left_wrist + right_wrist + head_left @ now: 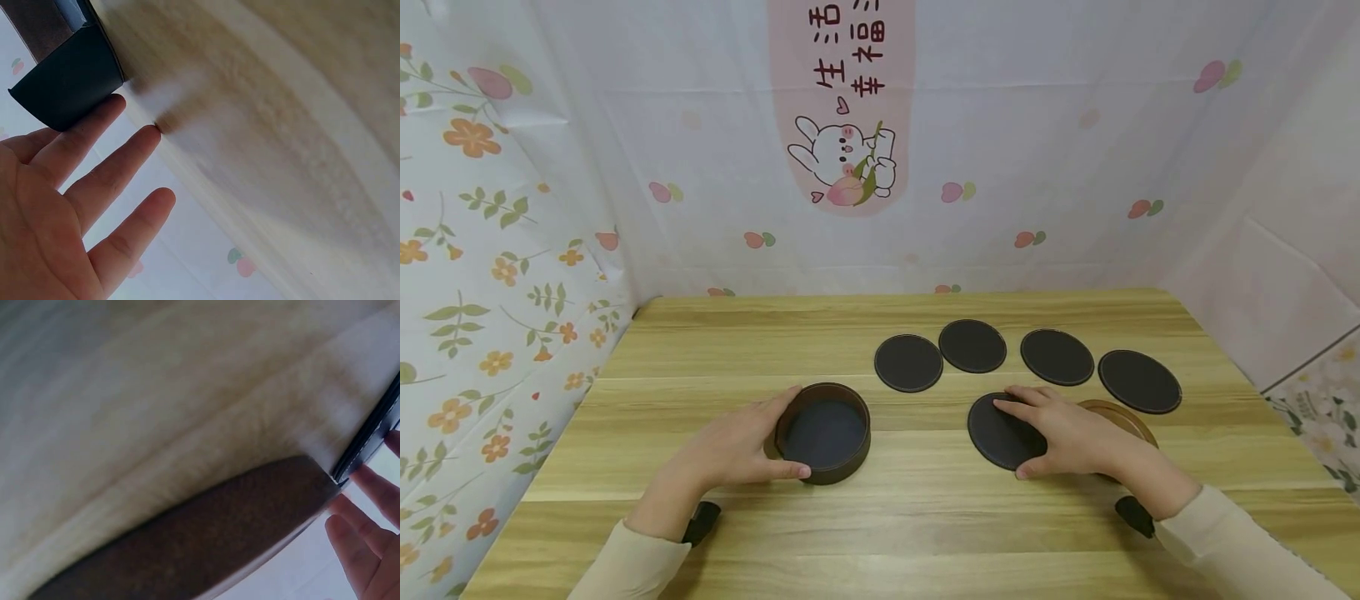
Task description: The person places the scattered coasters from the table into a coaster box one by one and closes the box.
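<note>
container (823,433) in pinch of left hand (741,446), outer fingertips (164,200) only in left wrist view

A round, open-topped box (845,468), black outside and brown inside with a dark floor, is set upright left of centre on the wooden tabletop (895,525); it is held from the left by the left hand (741,446). To its right, a flat, round black disc (992,437) is laid face-on, partly covered and touched by the right hand (1067,429).
</note>
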`<action>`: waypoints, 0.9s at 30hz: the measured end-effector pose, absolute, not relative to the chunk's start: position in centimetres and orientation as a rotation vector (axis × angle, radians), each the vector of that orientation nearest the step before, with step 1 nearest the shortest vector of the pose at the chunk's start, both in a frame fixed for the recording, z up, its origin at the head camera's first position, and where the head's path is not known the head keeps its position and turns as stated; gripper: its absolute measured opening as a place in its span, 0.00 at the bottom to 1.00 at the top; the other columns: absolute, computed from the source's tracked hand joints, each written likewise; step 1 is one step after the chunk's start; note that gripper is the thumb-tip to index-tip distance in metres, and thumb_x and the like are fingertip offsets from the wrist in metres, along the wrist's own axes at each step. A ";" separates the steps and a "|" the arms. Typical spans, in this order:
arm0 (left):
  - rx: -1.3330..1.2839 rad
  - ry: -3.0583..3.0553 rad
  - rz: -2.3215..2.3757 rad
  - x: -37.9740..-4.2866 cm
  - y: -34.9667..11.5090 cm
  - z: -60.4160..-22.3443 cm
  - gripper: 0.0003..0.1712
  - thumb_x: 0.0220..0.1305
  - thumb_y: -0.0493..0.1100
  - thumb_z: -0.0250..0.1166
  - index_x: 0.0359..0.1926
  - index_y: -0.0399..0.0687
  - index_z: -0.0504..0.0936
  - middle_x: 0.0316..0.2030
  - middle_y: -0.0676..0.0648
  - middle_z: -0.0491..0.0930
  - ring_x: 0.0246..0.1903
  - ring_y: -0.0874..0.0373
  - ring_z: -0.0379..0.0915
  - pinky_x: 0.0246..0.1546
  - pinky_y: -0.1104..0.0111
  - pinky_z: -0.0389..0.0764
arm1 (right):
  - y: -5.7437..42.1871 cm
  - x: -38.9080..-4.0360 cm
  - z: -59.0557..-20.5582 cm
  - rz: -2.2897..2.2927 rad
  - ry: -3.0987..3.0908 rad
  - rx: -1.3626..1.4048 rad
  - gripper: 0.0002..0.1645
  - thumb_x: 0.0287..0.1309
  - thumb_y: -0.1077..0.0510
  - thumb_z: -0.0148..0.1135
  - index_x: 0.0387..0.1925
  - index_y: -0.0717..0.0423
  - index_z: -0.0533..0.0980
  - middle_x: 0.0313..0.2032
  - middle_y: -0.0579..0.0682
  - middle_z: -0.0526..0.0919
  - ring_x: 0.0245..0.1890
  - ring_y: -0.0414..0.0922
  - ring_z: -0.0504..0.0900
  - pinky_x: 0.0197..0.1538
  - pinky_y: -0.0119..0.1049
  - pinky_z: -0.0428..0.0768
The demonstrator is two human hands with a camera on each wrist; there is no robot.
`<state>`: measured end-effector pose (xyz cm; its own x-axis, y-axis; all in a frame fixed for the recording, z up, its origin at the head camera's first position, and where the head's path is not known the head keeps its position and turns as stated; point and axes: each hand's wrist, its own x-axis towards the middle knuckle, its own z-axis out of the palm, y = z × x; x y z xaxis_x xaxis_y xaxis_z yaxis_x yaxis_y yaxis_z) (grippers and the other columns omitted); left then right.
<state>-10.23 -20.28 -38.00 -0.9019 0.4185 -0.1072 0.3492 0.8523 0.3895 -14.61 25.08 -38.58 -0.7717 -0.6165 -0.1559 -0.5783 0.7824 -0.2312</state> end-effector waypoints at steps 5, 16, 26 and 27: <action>0.583 2.823 0.565 -10.2 -20.3 -37.9 0.67 0.47 0.77 0.68 0.78 0.45 0.53 0.69 0.38 0.68 0.66 0.39 0.69 0.62 0.44 0.72 | 24.9 -14.8 -38.7 -0.159 2.794 -0.943 0.56 0.40 0.33 0.77 0.69 0.50 0.69 0.69 0.63 0.66 0.67 0.65 0.68 0.50 0.55 0.81; 0.572 2.794 0.606 -10.2 -20.2 -37.9 0.68 0.48 0.77 0.68 0.78 0.45 0.52 0.70 0.38 0.68 0.67 0.38 0.68 0.63 0.44 0.71 | 24.7 -14.7 -38.6 -0.127 2.817 -0.984 0.53 0.39 0.33 0.77 0.67 0.51 0.72 0.66 0.63 0.69 0.64 0.64 0.73 0.50 0.55 0.81; 0.553 2.782 0.621 -10.2 -20.2 -38.0 0.68 0.48 0.76 0.69 0.78 0.46 0.51 0.72 0.38 0.64 0.69 0.39 0.65 0.65 0.44 0.69 | 24.7 -14.6 -38.7 -0.124 2.819 -0.992 0.54 0.38 0.33 0.78 0.66 0.50 0.72 0.65 0.63 0.70 0.62 0.63 0.74 0.49 0.54 0.82; 0.545 2.779 0.623 -10.2 -20.2 -38.0 0.68 0.47 0.76 0.69 0.79 0.47 0.51 0.72 0.39 0.64 0.69 0.39 0.64 0.65 0.44 0.68 | 24.7 -14.6 -38.7 -0.126 2.818 -0.993 0.54 0.38 0.33 0.78 0.66 0.50 0.72 0.65 0.63 0.70 0.62 0.63 0.74 0.49 0.54 0.82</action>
